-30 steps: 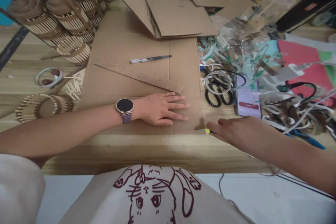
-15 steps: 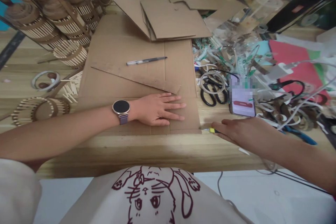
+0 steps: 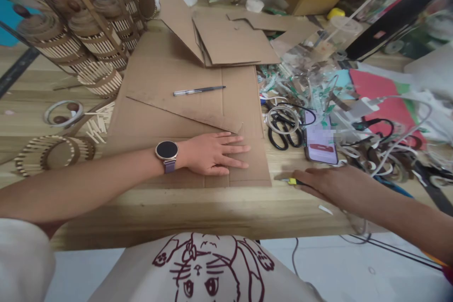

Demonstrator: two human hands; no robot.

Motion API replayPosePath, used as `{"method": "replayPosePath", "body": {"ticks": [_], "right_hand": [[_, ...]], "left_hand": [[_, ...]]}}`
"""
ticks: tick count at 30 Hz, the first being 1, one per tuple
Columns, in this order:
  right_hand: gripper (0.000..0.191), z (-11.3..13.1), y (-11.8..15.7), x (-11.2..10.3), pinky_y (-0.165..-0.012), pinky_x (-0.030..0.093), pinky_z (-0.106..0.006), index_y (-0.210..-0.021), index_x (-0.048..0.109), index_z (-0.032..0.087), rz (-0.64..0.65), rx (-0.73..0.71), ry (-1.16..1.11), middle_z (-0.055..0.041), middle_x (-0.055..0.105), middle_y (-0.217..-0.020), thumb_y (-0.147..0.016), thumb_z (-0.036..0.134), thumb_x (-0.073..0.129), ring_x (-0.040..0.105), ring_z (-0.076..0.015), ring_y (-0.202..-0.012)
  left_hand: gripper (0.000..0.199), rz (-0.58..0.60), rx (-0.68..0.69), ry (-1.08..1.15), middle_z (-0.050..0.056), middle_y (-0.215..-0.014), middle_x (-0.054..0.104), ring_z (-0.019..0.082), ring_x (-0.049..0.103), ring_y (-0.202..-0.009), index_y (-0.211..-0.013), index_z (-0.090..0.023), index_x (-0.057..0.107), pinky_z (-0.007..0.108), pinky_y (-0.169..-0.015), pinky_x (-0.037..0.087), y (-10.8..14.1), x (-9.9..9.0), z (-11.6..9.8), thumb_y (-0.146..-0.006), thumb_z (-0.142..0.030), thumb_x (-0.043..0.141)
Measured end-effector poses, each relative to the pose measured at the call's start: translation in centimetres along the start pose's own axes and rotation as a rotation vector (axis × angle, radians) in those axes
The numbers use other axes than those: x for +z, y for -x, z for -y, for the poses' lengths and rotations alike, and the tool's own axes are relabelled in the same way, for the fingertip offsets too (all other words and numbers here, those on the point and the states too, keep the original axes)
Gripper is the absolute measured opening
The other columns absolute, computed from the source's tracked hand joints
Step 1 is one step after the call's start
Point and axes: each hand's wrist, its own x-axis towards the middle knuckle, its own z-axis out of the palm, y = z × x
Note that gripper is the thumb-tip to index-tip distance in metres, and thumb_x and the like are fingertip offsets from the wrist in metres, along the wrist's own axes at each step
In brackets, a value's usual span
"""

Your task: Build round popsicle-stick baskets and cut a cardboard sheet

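A large brown cardboard sheet lies flat on the wooden table, with a long slanting slit or edge across it. My left hand is pressed flat on its lower right part, fingers spread, holding nothing. Just past the sheet's right corner, my right hand is closed around a yellow and black cutter, its thin blade pointing left toward the cardboard. The blade is apart from the sheet. A pen rests on the cardboard above my left hand.
Folded cardboard pieces lie at the back. Black scissors, a phone and tangled cables are on the right. On the left stand slatted wooden lanterns, near a slatted ring and loose sticks.
My right hand has shifted slightly right with the cutter, widening the space between blade and cardboard corner. My left hand keeps its place on the sheet. The camera view has tilted a little.
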Motion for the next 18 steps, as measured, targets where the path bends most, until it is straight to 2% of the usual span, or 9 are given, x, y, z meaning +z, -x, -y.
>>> {"method": "replayPosePath", "body": {"ticks": [4,11,14,18], "right_hand": [[0.027,1.1,-0.5,-2.6,-0.045,0.025,-0.027,-0.092,0.06,0.023,0.028,-0.04,-0.013,-0.0026,0.071,-0.068,-0.1,0.04,0.041,0.065,-0.0209,-0.052],[0.018,7.1,-4.2,-4.4,-0.046,0.022,-0.025,-0.104,0.059,0.02,0.011,-0.18,-0.017,-0.0032,0.074,-0.078,-0.1,0.032,0.047,0.07,-0.0189,-0.062],[0.02,7.9,-5.2,-4.7,-0.047,0.023,-0.025,-0.111,0.06,0.019,0.023,-0.22,-0.004,-0.0032,0.074,-0.077,-0.1,0.031,0.05,0.071,-0.0191,-0.064],[0.02,8.0,-5.5,-4.8,-0.046,0.023,-0.026,-0.111,0.062,0.019,-0.007,-0.231,0.025,-0.0023,0.073,-0.071,-0.097,0.03,0.054,0.07,-0.0184,-0.06]], "left_hand": [[0.047,0.002,0.003,0.002,0.0,-0.162,0.026,0.026,0.016,-0.151,-0.147,-0.035,0.043,0.047,-0.123,0.012,-0.1,0.0,0.0,-0.1,-0.044,0.042],[0.047,-0.033,0.004,-0.01,0.0,-0.161,0.028,0.026,0.016,-0.151,-0.146,-0.035,0.045,0.048,-0.122,0.015,-0.1,0.3,0.0,-0.099,-0.044,0.043],[0.047,-0.045,0.015,-0.019,0.002,-0.161,0.029,0.027,0.017,-0.151,-0.145,-0.033,0.046,0.048,-0.122,0.016,-0.1,0.4,0.0,-0.1,-0.043,0.043],[0.047,-0.06,0.013,-0.024,0.001,-0.16,0.031,0.027,0.019,-0.15,-0.145,-0.034,0.047,0.049,-0.121,0.018,-0.1,0.5,0.0,-0.099,-0.042,0.045]]}}
